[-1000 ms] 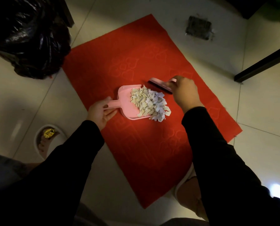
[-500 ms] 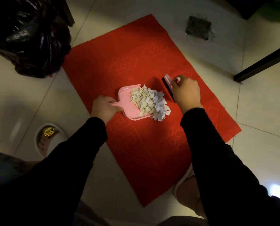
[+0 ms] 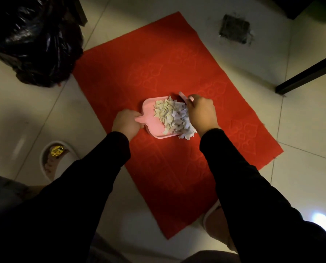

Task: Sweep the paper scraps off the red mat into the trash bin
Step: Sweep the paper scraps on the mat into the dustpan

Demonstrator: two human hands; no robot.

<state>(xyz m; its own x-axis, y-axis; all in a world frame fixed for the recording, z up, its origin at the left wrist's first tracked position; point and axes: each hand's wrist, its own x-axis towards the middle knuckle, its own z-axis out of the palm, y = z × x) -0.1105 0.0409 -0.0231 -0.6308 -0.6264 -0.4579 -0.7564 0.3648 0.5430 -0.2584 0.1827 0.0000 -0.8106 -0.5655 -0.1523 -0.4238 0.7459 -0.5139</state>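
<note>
**Pink dustpan heaped with scraps on the red mat**

Black, glossy trash bag [image 3: 35, 40] at far left, lining the bin, its lower edge just touching the corner of the red mat [image 3: 131, 59]. Below it, on the pale tiled floor [image 3: 25, 111], a foot in a light slipper [image 3: 54, 158].

Near mat centre: left hand [image 3: 125, 123], fingers curled round the short handle of the pink dustpan [image 3: 150, 118], black sleeve [image 3: 94, 168] trailing back toward the camera. Dustpan flat on the mat, open edge facing right. Piled across its right half, paper scraps [image 3: 172, 115], whitish and pale yellow, a few spilling over the lip onto the mat at the lower right.

Immediately right of the heap: right hand [image 3: 202, 112] clenched over a small pink brush [image 3: 184, 97], only the tip of the brush visible above the knuckles, pressed against the scraps.

Farther right, a dark square floor drain [image 3: 234, 28] beyond the mat, and a black bar [image 3: 308, 73] slanting across the tiles.
</note>
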